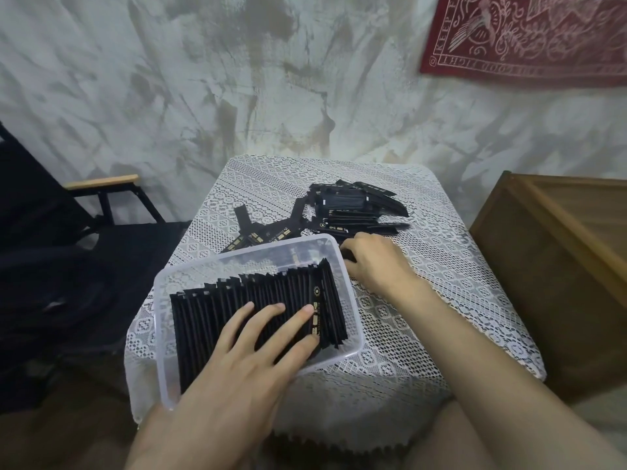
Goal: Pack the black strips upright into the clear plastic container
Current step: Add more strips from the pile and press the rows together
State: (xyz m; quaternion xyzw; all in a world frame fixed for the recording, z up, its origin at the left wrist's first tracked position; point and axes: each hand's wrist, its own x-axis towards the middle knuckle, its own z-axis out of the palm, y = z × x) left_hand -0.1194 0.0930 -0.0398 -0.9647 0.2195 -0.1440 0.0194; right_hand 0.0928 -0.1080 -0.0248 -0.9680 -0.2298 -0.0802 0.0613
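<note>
A clear plastic container (349,320) sits on the near left of a small table. Inside it, several black strips (258,296) with gold print stand upright in a packed row. My left hand (251,354) lies over the row, its straight fingers pressing on the strips' top edges. Beyond the container, a loose pile of black strips (353,212) lies flat on the cloth. My right hand (376,262) rests at the pile's near edge, just right of the container's far corner. Its fingers curl around the end of a black strip, which is mostly hidden under the hand.
A white lace tablecloth (451,283) covers the table. A black folding chair (101,198) with a wooden armrest stands to the left. A brown wooden cabinet (556,252) stands close on the right. A plastered wall with a red hanging (529,35) is behind.
</note>
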